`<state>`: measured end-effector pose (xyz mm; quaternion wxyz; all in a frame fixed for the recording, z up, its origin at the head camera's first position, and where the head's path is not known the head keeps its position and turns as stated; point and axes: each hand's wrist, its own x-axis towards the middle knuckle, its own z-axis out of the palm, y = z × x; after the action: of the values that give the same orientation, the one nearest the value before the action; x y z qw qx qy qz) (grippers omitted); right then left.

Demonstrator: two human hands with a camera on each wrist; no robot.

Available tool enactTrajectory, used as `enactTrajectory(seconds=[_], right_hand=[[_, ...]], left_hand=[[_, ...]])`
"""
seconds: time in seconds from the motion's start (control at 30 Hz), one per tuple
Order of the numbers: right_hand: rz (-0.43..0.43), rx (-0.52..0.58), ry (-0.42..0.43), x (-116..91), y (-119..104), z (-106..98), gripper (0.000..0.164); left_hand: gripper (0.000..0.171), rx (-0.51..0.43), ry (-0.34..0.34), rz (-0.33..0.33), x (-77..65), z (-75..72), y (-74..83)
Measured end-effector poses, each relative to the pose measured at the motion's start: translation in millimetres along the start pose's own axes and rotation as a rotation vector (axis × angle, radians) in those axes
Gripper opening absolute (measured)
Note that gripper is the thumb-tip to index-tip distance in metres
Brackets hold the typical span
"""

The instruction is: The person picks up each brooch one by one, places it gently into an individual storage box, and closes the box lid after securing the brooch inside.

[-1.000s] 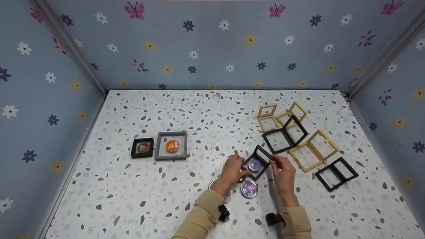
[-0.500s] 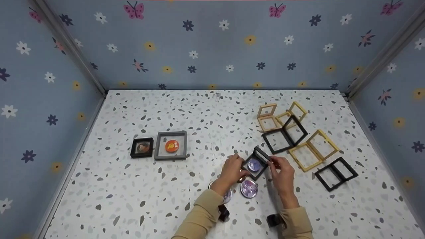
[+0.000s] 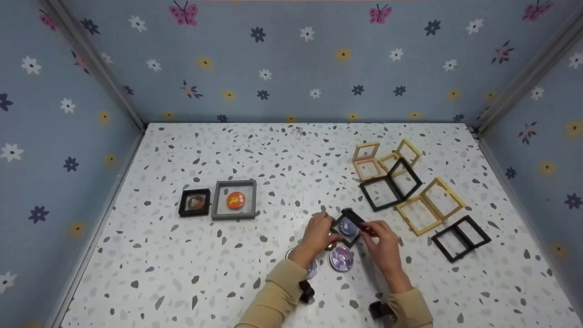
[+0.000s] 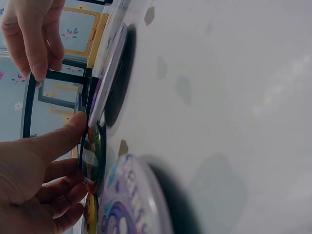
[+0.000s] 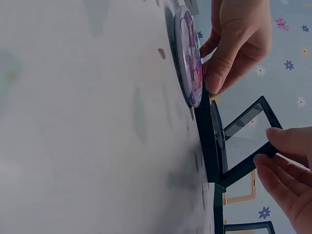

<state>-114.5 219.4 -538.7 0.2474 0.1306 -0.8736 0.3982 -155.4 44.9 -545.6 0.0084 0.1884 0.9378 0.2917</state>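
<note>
Pinching the tilted lid (image 3: 353, 217) of the small black frame (image 3: 357, 239), lower right of centre, the right hand (image 3: 384, 243) is working opposite the left hand (image 3: 317, 233), whose fingers are gripping the base. Level pressure is probably suiting the purple badge (image 3: 347, 227) inside best. A larger badge (image 3: 341, 259) is crowding below, an open frame (image 3: 395, 187) upper right; room is lying at centre.

The raised lid (image 5: 241, 169) of a black frame (image 5: 206, 131) is pinched by the right hand (image 5: 291, 173), its base (image 5: 211, 158) touched by the left hand (image 5: 239, 46)
</note>
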Motion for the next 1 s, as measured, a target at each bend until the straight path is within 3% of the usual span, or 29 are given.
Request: enactTrajectory(seconds=[0.3,0.67,1.0], right_hand=[[-0.056,-0.035,-0.076,-2,-3,1,0.025],[0.075,-0.049,-0.331,2,-10,0,0.021],[0.093,-0.108,-0.419,4,-12,1,0.022]], left_hand=[[0.034,0.012,0.008,0.006,-0.2,-1.1,0.0],[0.033,0.005,0.003,0.012,-1.1,-0.3,-0.3],[0.033,0.009,-0.003,0.002,-1.2,-1.5,1.0]])
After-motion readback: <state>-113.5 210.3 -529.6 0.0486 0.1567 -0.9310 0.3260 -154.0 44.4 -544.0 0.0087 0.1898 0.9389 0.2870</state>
